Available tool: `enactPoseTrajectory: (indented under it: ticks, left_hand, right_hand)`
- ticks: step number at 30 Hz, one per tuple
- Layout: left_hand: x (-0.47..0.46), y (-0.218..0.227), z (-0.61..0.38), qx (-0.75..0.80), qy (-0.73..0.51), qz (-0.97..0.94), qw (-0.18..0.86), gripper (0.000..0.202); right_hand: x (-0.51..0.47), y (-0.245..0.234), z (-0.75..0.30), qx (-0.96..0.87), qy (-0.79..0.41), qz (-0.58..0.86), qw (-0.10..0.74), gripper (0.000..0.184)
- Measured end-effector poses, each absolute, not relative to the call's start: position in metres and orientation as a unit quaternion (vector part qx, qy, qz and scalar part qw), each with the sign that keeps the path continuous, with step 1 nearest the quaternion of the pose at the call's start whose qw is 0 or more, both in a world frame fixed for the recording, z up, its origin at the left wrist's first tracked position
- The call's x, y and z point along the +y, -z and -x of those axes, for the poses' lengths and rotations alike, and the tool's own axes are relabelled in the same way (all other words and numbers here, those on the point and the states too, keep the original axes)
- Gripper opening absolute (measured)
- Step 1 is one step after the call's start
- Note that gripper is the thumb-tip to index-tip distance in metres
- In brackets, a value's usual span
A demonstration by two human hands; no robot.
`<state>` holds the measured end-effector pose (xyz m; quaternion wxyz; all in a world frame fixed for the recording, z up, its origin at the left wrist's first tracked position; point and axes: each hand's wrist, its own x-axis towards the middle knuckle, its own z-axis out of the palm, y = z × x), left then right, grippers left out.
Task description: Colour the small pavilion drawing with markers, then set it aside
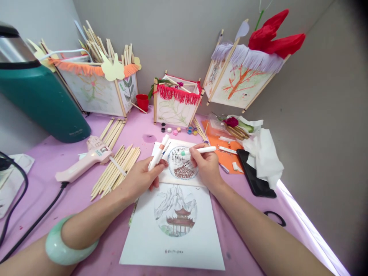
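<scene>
“One question first: what does the left hand (143,174) have?”

“It grips a slim white marker with an orange-brown band (156,158), slanting up between thumb and fingers. A thin dark implement (166,148) shows right beside that marker, too small to name. The wrist wears a thick, pale green ring-shaped bangle (54,241).”

“And the right hand (208,166)?”

“Its thumb and fingers are closed around a white marker with a green end (204,150), held nearly level. The green end lies over the drawing; I can't tell whether it touches.”

“Which drawing?”

“The one on the flat white panel (163,177) between the hands: a brown tiled roof (184,172) with black marks above, inside a dotted bluish circle.”

“Anything nearer the person?”

“Just below the panel lies a white paper sheet with a round printed picture (143,245) of grey mountains and a reddish-brown pavilion.”

“What sits around them on the pale purple table cover (244,234)?”

“To the left, a pale pink glue gun (86,163) beside a bundle of light wooden sticks (115,172). Beyond the panel, little round paint pots (175,132). To the right, a flat black phone (257,182), partly under crumpled white tissue (268,155).”
</scene>
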<state>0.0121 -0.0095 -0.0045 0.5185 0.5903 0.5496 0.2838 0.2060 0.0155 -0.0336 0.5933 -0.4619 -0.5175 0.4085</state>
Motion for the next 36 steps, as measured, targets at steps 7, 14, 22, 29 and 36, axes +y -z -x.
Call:
enactPoseTrajectory:
  ticks: [7,14,22,29,36]
  left_hand:
    - [-0.0098,0.0013,-0.0134,0.552,-0.284,-0.584,0.523,0.031]
    - [-0.0094,0.0058,-0.0116,0.546,-0.280,-0.602,0.511,0.032]
    - [-0.0095,0.0063,-0.0110,0.549,-0.275,-0.603,0.509,0.032]
    - [-0.0091,0.0059,-0.0116,0.551,-0.276,-0.603,0.507,0.035]
    - [-0.0089,0.0056,-0.0127,0.553,-0.277,-0.601,0.507,0.034]
  right_hand:
    - [0.0149,0.0342,-0.2068,-0.528,-0.405,0.470,0.579,0.023]
    - [0.0169,0.0375,-0.2051,-0.537,-0.400,0.470,0.575,0.022]
    - [0.0170,0.0371,-0.2054,-0.555,-0.392,0.483,0.553,0.022]
    - [0.0166,0.0373,-0.2054,-0.560,-0.389,0.490,0.543,0.022]
    - [0.0189,0.0398,-0.2056,-0.566,-0.377,0.485,0.550,0.022]
